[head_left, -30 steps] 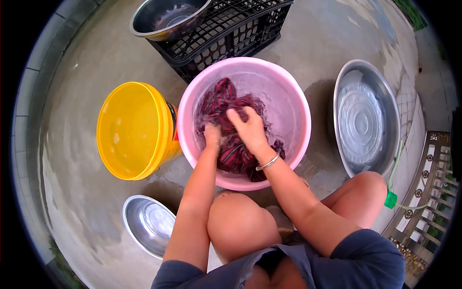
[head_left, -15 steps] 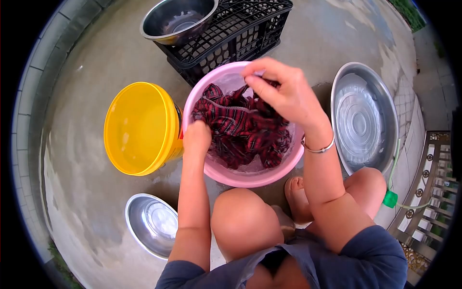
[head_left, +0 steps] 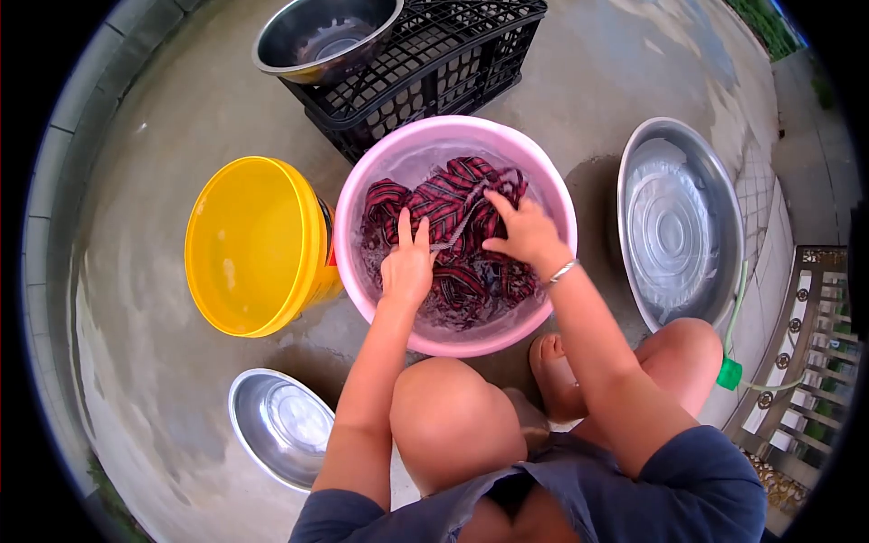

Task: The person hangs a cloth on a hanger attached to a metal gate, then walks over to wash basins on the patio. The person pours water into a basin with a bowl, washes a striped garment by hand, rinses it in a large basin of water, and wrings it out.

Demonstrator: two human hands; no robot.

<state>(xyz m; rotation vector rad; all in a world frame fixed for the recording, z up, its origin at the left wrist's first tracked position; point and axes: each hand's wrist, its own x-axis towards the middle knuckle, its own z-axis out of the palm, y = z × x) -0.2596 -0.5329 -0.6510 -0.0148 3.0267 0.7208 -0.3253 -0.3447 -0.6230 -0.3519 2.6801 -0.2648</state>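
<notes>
A wet red-and-black plaid garment (head_left: 444, 204) lies bunched in water inside a pink basin (head_left: 552, 185) in front of my knees. A pale cord or trim runs across its top. My left hand (head_left: 409, 267) is over the near left part of the cloth, fingers stretched forward and spread. On the right side of the garment, my right hand (head_left: 527, 233) has its fingers apart, the tips at the cloth. Neither hand grips the fabric. A silver bracelet (head_left: 563, 271) circles my right wrist.
Left of the basin stands a yellow bucket (head_left: 244, 244), with a small metal bowl (head_left: 281, 425) nearer me. Behind is a black crate (head_left: 425, 72) bearing a steel bowl (head_left: 328, 41). A large metal basin (head_left: 681, 226) sits right, beside a hose with a green fitting (head_left: 730, 373).
My right hand has come down from its raised hold on the cloth and let go. My left hand has moved right and opened. The garment has settled lower in the water.
</notes>
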